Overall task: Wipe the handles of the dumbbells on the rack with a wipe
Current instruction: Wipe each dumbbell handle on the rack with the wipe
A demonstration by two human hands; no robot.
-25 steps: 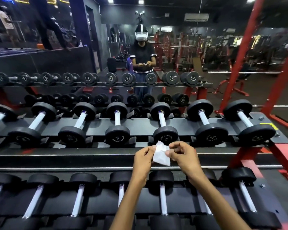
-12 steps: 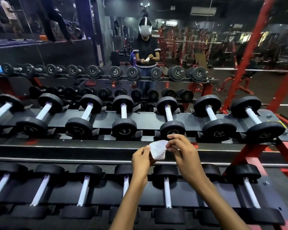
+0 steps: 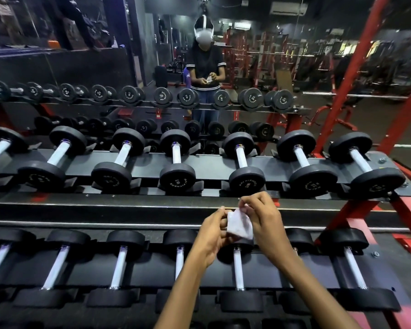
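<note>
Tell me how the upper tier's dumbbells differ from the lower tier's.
The upper tier's dumbbells show short handles and round printed end faces. The lower tier's dumbbells show longer handles, and their near heads hide their faces. Both hands pinch the wipe above the lower tier, clear of the upper. Both tiers share black heads and pale handles.

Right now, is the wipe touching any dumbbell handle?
No, both hands, left hand and right hand, hold the wipe in the air above the rack.

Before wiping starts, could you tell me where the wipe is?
Right of centre in the head view, the white wipe is pinched between the left hand and right hand above the lower dumbbell row.
</note>
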